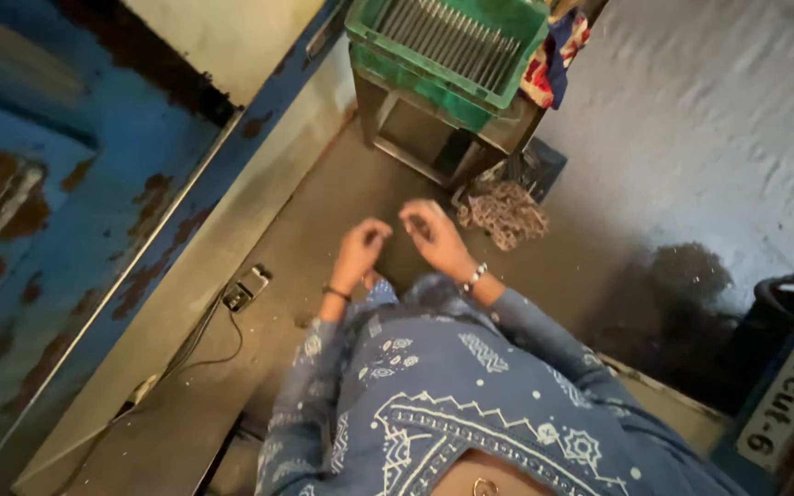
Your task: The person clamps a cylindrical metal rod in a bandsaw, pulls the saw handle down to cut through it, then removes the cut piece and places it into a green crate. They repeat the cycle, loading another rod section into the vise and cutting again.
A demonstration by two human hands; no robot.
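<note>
Left hand and right hand raised close together over the floor, fingers curled, any grip too blurred to tell, metal swarf just beyond the right hand, green crate on stand ahead, bare floor leftward

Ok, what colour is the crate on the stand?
The crate is green, seen clearly in the head view.

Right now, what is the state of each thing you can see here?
left hand: raised, fingers curled, holding nothing visible
right hand: raised, blurred, grip unclear
green crate: on a metal stand, filled with metal rods
pile of metal shavings: heaped loose on the floor
foot switch: on the floor, cable attached
</note>
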